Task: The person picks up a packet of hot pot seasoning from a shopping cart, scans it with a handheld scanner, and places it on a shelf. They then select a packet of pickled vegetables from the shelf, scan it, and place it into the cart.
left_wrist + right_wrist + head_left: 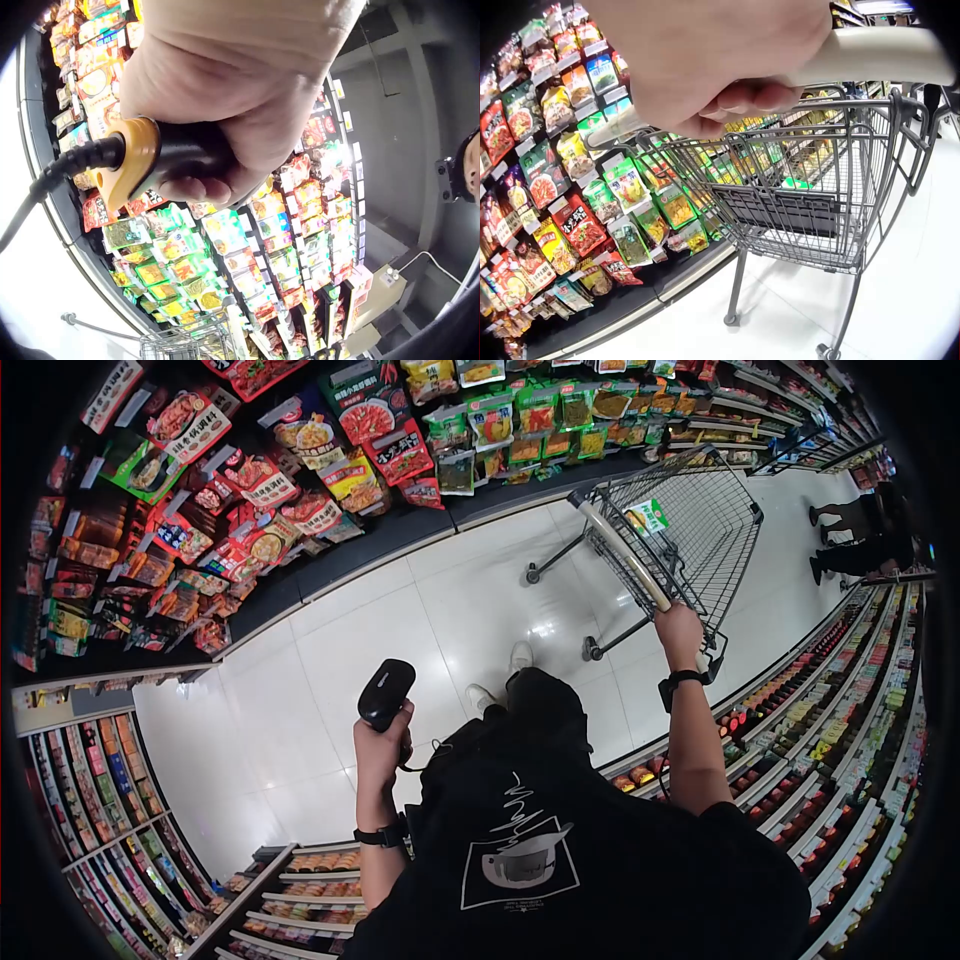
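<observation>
In the head view the left hand (380, 748) grips a black handheld device (386, 694), held upright over the floor. The left wrist view shows that hand (225, 82) with its fingers curled round the device's black and orange handle (135, 161), a cable running out of its end. At the right, the right hand (680, 632) grips the pale handle bar (625, 550) of a wire shopping cart (700, 530). Close up, the right hand (720, 67) has its fingers wrapped round the bar (877, 56). A green packet (646, 517) shows at the cart in the head view.
Shelves of hanging seasoning packets (400, 450) run along the far side. More stocked shelves (840, 760) curve along the right, with others (110, 790) at the left. Other people (865, 535) stand beyond the cart. Pale tiled floor (330, 650) lies between the shelves.
</observation>
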`<state>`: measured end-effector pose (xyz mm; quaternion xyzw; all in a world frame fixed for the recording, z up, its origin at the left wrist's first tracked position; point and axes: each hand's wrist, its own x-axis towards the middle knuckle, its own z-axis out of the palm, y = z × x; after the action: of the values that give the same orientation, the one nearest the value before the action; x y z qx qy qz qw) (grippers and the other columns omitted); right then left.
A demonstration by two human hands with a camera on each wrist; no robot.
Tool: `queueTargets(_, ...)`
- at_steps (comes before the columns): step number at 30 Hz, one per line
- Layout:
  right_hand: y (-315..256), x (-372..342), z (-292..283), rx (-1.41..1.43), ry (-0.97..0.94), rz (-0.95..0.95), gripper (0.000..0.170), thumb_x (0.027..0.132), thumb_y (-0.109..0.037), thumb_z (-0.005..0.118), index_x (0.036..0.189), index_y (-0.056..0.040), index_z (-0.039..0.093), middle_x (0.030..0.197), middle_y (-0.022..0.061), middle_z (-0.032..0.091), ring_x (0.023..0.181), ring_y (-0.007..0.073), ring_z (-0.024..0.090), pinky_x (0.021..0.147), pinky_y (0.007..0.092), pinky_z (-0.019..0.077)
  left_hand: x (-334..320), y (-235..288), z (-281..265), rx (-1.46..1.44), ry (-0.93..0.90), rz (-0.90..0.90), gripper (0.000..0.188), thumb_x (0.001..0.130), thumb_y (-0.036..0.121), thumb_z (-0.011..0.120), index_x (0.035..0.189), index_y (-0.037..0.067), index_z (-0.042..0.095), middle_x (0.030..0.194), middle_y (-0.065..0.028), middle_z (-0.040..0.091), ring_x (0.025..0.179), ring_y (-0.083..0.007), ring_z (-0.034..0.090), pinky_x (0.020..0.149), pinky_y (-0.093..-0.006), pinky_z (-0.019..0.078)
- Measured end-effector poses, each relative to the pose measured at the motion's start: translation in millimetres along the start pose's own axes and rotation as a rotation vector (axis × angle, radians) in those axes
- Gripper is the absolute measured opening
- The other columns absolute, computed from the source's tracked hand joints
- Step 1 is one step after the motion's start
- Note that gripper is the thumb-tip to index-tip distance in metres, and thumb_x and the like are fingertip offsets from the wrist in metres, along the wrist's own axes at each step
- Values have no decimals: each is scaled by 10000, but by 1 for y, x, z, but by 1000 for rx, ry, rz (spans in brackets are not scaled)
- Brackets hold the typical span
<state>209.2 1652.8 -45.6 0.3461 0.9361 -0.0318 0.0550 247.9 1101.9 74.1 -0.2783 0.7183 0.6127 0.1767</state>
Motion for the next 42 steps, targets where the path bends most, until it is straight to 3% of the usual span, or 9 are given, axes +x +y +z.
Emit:
queueTargets(3,5,-2,4,-17,5,0,319,977,-339,617,1042,-109,829,982,230,809,938,449,792,856,560,635,-1,7,2,-20,-45,-64,158,980,182,837,995,40,769,604,22,593,473,-86,518,471,-289,381)
queueTargets(5,9,-1,10,-24,20,1,310,973,-337,626,1040,-112,829,960,222,809,924,447,791,848,560,634,-2,4,6,19,-31,-2,165,978,185,840,978,38,765,603,21,592,478,-84,519,468,-289,370)
queueTargets(8,12,-5,10,-4,30,7,301,963,-336,643,1025,-104,824,928,217,805,886,443,790,821,556,636,-1,6,5,48,-80,11,170,972,165,821,1054,32,754,617,26,578,466,-80,509,464,-292,421)
queueTargets(20,19,0,14,-4,62,-20,276,948,-330,686,994,-82,798,867,209,801,795,404,799,741,519,658,2,41,36,25,-101,-6,162,981,166,822,1036,36,743,601,27,559,444,-81,484,443,-292,389)
queueTargets(27,20,8,12,62,-9,-29,274,949,-316,682,1047,-91,803,875,206,802,798,398,801,742,514,658,9,90,92,140,-184,59,195,988,201,843,936,45,737,612,23,588,477,-70,504,449,-274,351)
queueTargets(42,41,25,6,180,-133,-43,225,913,-213,665,994,-48,795,854,214,795,803,394,798,750,516,643,16,141,227,448,-331,197,235,993,220,840,887,38,733,642,21,635,548,-76,579,540,-279,453)
